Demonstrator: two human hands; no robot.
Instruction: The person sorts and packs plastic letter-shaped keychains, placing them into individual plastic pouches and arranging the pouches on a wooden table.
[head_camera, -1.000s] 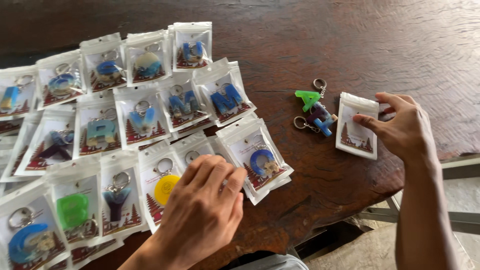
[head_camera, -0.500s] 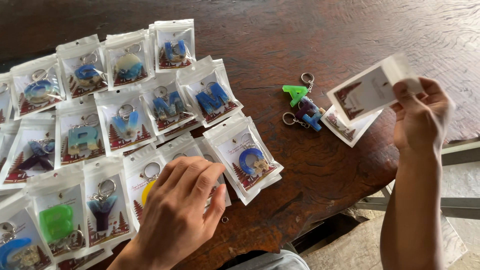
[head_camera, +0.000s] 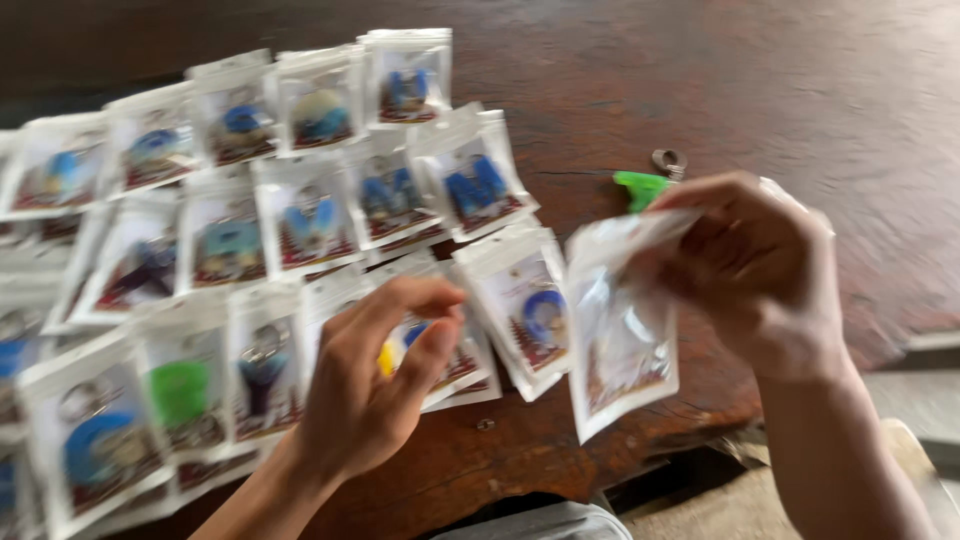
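Since half a second ago the right hand (head_camera: 750, 265) has swung inward from the right edge of the tabletop (head_camera: 800, 90) toward the middle, bringing its clear pouch (head_camera: 620, 330) with it; the left hand (head_camera: 375, 390) has lifted off the packets and curled; both are smeared by motion, so the fine detail is soft. Right fingers pinch the pouch by its top edge, thumb side hidden behind the plastic; the pouch hangs with its long axis nearly upright, tilted a little, its lower end dangling over the near edge of the tabletop; it looks empty apart from a printed card at the bottom, though the blur leaves that uncertain. Left hand holds nothing that I can make out; its fingers are bent and drawn loosely toward the thumb, hovering above a packet with a yellow charm (head_camera: 388, 358) in the spread of bagged keychains (head_camera: 230, 240) covering the left half of the tabletop. The pouch lies to the right of the left hand, apart from it, with a packet holding a blue ring charm (head_camera: 545, 315) between the two; the left hand is the nearer free hand. Behind the right fingers a green keychain piece (head_camera: 640, 188) and a metal ring (head_camera: 668, 160) lie loose on the bare wood.
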